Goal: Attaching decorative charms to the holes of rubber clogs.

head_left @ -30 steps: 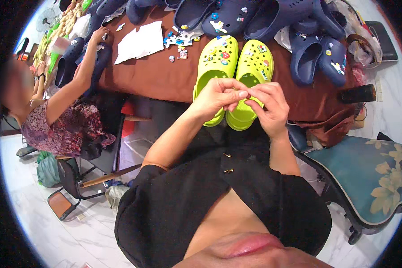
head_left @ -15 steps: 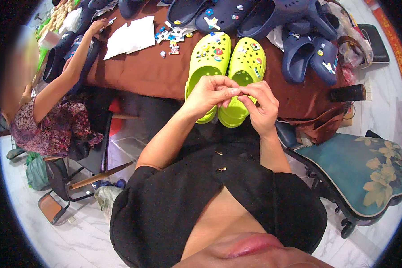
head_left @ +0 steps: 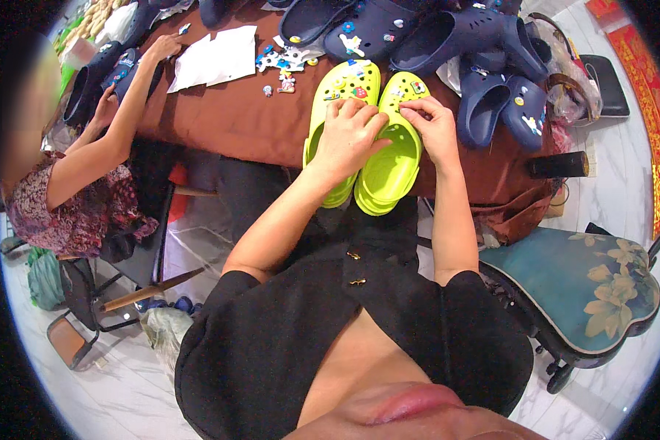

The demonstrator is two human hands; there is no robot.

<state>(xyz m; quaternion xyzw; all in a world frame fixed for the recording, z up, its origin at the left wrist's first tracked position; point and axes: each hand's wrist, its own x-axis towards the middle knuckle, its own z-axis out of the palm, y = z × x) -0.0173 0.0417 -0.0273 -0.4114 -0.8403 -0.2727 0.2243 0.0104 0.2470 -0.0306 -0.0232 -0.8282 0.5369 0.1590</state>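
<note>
Two lime-green clogs with holes, the left clog [head_left: 336, 79] and the right clog [head_left: 386, 182], stand side by side at the table's near edge, toes pointing away. Small colourful charms sit on their toes, among them a strawberry charm [head_left: 358, 92]. My left hand [head_left: 347, 137] lies across the left clog, its fingers bent, thumb and fingertips at the right clog's inner edge. My right hand [head_left: 434, 130] is closed at the right clog's outer upper, thumb and forefinger together by the holes. What lies between those fingertips is too small to make out.
Navy clogs [head_left: 480, 110] with charms crowd the far and right parts of the brown-covered table [head_left: 213, 121]. White paper [head_left: 216, 60] and loose charms [head_left: 286, 82] lie left of centre. A co-worker's hand [head_left: 165, 48] reaches in at left. A teal chair [head_left: 565, 282] stands at right.
My hands were together above the clogs' openings, fingertips meeting. They have moved apart and forward, the left onto the clogs and the right to the right clog's outer upper.
</note>
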